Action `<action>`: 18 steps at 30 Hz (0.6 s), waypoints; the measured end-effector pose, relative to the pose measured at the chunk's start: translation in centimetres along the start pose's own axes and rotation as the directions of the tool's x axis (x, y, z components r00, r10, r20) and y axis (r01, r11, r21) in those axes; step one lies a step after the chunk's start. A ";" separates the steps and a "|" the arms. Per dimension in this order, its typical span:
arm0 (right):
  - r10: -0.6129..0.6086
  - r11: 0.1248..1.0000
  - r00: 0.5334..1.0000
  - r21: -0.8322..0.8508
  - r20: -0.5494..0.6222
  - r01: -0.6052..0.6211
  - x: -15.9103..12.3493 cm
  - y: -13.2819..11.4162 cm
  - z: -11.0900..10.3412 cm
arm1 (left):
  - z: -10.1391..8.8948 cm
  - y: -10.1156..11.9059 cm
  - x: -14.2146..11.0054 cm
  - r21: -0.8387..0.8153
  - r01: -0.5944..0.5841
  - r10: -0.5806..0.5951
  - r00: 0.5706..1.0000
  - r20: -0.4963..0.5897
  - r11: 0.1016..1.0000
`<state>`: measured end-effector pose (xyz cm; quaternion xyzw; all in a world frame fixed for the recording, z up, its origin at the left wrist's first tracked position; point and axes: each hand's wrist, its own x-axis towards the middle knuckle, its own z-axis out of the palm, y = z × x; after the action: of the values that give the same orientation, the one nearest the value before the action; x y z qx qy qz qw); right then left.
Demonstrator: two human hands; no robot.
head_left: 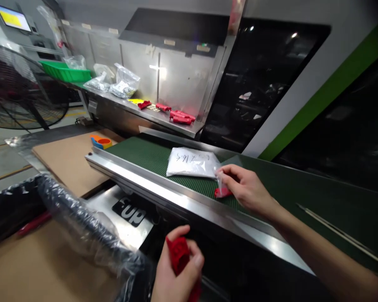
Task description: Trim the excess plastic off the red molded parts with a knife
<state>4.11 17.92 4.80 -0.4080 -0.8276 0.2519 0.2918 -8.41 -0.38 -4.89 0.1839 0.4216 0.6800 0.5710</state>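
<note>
My left hand [179, 268] is closed around a red molded plastic part [179, 253], low in the view before the conveyor's near rail. Over the green ribbed belt, my right hand [247, 186] pinches the edge of a small clear plastic bag [220, 181]. Something red [222, 192] shows at the bag's lower end, just under my fingers; whether it lies inside the bag or beneath it I cannot tell. A white packet of plastic bags [192, 162] with handwriting on it lies flat on the belt, just left of my right hand.
A metal rail [164, 193] edges the conveyor belt [135, 153]. Several red parts [181, 117] and filled clear bags [124, 86] sit on the shelf behind. A tape dispenser [102, 142] rests on cardboard. A plastic-lined box [82, 235] stands front left; a thin rod [340, 233] lies right.
</note>
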 end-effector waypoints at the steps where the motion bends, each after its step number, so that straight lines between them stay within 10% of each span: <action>1: -0.015 1.000 1.000 0.024 0.011 0.015 -2.0 -1.1 0.5 | 0.8 0.7 -0.1 0.012 -0.015 0.015 1.000 0.000 1.000; 8: -0.290 0.956 0.956 -0.025 0.048 0.291 -11.6 -3.1 4.2 | 1.7 0.6 -2.1 0.145 -0.012 0.019 0.999 -0.046 0.989; 18: 0.050 0.983 0.987 0.165 0.153 -0.075 -17.1 -1.5 5.1 | 0.9 -1.1 -3.9 0.199 0.197 -0.168 0.974 -0.155 0.960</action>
<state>8.27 2.12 -2.57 -0.3876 -0.8092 0.3603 0.2553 -5.99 -3.66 -4.40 0.1576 0.5453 0.5862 0.5781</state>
